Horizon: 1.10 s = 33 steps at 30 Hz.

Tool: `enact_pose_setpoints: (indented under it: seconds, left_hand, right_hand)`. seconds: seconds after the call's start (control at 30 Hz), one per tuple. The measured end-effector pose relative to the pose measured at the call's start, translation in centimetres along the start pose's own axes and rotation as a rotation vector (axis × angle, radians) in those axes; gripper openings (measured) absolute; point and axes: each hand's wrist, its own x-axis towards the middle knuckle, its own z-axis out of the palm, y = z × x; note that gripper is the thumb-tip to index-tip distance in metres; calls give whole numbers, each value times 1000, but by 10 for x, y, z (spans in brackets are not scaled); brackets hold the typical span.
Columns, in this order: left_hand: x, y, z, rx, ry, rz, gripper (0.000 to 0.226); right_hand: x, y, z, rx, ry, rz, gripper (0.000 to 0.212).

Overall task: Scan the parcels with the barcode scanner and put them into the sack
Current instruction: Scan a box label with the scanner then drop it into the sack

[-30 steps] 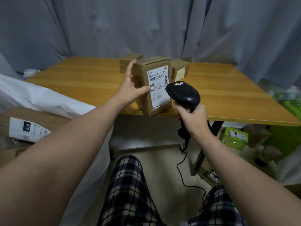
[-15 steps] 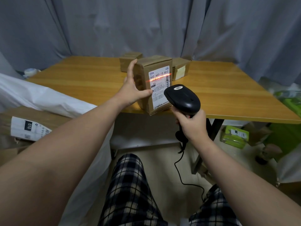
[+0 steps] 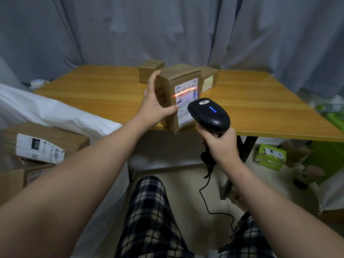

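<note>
Gripping the parcel [image 3: 178,98] upright at the near edge of the table [image 3: 93,94], my left hand [image 3: 154,107] clasps its left side; my right hand [image 3: 220,146] wraps the scanner [image 3: 210,114] just near-right of it. A red line crosses the label. A small box [image 3: 149,70] and a second box [image 3: 209,79] stand behind the parcel; the white sack [image 3: 55,112] lies at the left.

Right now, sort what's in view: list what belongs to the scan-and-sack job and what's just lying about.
Job: labelled parcel held by the left hand; barcode scanner in the right hand; left rear parcel; right rear parcel, both on the table; white sack.
Lying about: green packet below the table; grey curtain.
</note>
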Motion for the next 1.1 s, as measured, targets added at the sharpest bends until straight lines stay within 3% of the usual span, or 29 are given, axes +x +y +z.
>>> enact_pose_setpoints:
  seconds: [0.13, 0.33, 0.47, 0.57, 0.63, 0.8, 0.93, 1.1]
  left_hand:
    - [-24, -6, -10, -173, 85, 52, 104]
    - [-76, -13, -60, -177, 252, 54, 104]
    - [-102, -14, -116, -195, 412, 14, 102]
    - [-110, -21, -163, -37, 469, -61, 103]
    - [-114, -30, -184, 194, 368, -145, 105]
    - [-136, -51, -204, 864, -27, -253, 94]
    - [-137, -63, -225, 1006, -153, -487, 89]
    - [-121, -53, -224, 1413, -403, -504, 91]
  right_hand:
    - [0, -15, 8, 38, -74, -28, 13]
    - [-4, -28, 58, 92, -186, -30, 15]
    - [-8, -27, 108, 124, -220, 153, 23]
    - [-7, -24, 141, -17, -278, 209, 14]
    - [-8, -23, 158, -60, -331, 253, 14]
    - [-12, -12, 186, -252, -430, 383, 43]
    - [-15, -5, 186, -360, -399, 423, 39]
    - [-5, -14, 175, -311, -302, 346, 40]
